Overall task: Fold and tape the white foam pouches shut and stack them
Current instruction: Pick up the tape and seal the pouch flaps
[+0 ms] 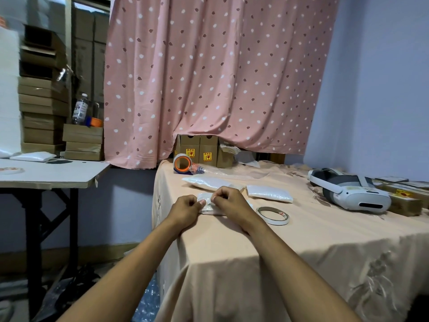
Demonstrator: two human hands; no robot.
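The left hand (pixel 188 209) and right hand (pixel 228 202) both pinch the far edge of one pouch (pixel 210 208) with curled fingers. The left edge of the table (pixel 255 242) is just left of the grip. Nearer the person the cloth is bare. A tape roll (pixel 274 215) lies near on the right. The pouch's long axis seems to run left-right, but it is mostly hidden.

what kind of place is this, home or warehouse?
Probably a small home packing or shipping room, not a real warehouse: flat cardboard boxes stacked at the left, a packing tape dispenser and white foam pouches on a cloth-covered table, and a household curtain behind.
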